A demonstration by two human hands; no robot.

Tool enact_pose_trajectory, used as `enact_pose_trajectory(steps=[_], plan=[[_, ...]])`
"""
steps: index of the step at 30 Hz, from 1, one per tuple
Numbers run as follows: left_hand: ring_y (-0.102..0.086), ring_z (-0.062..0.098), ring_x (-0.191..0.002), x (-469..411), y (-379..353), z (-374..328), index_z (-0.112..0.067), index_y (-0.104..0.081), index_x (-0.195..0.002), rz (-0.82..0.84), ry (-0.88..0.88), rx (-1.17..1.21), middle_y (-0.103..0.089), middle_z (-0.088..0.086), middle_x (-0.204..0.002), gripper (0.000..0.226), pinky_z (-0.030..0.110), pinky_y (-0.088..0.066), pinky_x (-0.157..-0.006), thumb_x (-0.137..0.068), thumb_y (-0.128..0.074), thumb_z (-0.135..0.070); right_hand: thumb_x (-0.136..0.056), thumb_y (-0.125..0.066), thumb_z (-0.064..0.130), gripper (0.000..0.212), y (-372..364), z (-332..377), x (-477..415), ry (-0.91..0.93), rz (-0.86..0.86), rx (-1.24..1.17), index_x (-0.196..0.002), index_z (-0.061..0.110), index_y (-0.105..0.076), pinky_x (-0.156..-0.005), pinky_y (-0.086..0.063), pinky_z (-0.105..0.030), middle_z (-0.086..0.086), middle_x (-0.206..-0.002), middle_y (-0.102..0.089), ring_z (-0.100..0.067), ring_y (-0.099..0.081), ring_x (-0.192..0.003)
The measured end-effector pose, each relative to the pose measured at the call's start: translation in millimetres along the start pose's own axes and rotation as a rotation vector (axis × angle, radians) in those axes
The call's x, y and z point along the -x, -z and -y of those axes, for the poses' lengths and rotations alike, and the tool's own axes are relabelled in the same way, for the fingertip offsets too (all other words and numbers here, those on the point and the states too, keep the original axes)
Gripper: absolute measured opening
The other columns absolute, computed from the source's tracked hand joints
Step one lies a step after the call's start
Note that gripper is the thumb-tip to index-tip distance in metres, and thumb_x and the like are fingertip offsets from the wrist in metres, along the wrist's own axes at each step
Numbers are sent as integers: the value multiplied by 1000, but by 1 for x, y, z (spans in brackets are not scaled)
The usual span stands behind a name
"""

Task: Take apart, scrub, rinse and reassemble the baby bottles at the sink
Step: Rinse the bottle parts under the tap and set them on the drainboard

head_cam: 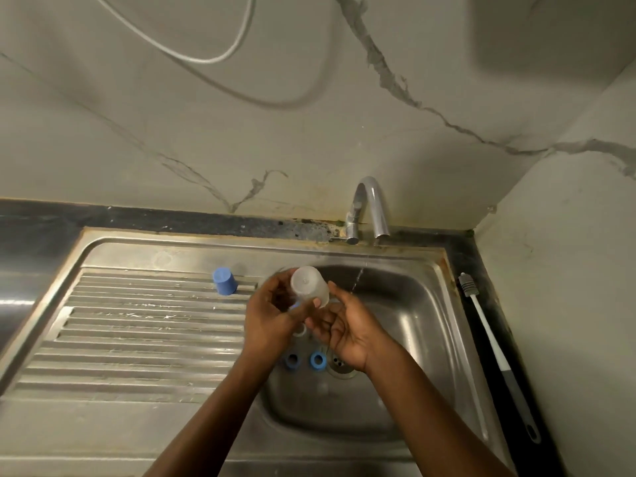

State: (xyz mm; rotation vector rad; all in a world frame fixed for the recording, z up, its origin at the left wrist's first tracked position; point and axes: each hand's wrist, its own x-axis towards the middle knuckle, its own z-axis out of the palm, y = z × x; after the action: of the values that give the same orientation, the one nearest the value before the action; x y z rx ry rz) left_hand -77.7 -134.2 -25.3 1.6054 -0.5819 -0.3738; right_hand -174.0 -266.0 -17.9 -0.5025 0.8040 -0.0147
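Centre frame, over the sink basin: left hand grips a clear bottle, fingers curled round it, closed end tilted toward the camera. Right hand sits just lower right, palm up, fingers relaxed and spread. Two blue rings lie by the drain. Blue cap stands on the drainboard, centre-left. Tap runs a thin stream. Bottle brush lies at right edge.

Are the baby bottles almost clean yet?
Not yet. Taken apart: a blue cap on the drainboard, two blue rings in the basin. In hand: the left hand holds a clear bottle near the running water. Left: the brush lies aside; nothing is reassembled.
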Motion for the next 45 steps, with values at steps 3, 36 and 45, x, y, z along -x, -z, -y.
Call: enact_pose_trajectory(steps=[3,36,45], plan=[[-72,6,-113,10,34,5,-34,-69,-126,-98,19,8,-75,-15,-119,53,18,-58,-87,-78,-93,-31,-106,-61,40,47,-21,-20,-9,-23,13,174,-138,6,-63,-75,-64,-34,-24,-121,-75,-31,-77,-108],[-67,7,-115,-1,135,69,-29,-68,-131,-271,204,-160,-72,-11,-125,64,44,-62,-93,-75,-97,-25,-107,-62,27,29,-58,-72,-30,12,-21,565,-124,4,-68,-86,-64,-37,-22,-116,-76,-27,-77,-95],[-57,0,-118,10,119,34,-31,-59,-140,-325,-32,-263,-52,-20,-131,73,12,-53,-82,-76,-96,-25,-106,-63,30,30,-48,-62,-34,40,4,561,-123,7,-70,-77,-63,-33,-16,-106,-80,-27,-79,-96]])
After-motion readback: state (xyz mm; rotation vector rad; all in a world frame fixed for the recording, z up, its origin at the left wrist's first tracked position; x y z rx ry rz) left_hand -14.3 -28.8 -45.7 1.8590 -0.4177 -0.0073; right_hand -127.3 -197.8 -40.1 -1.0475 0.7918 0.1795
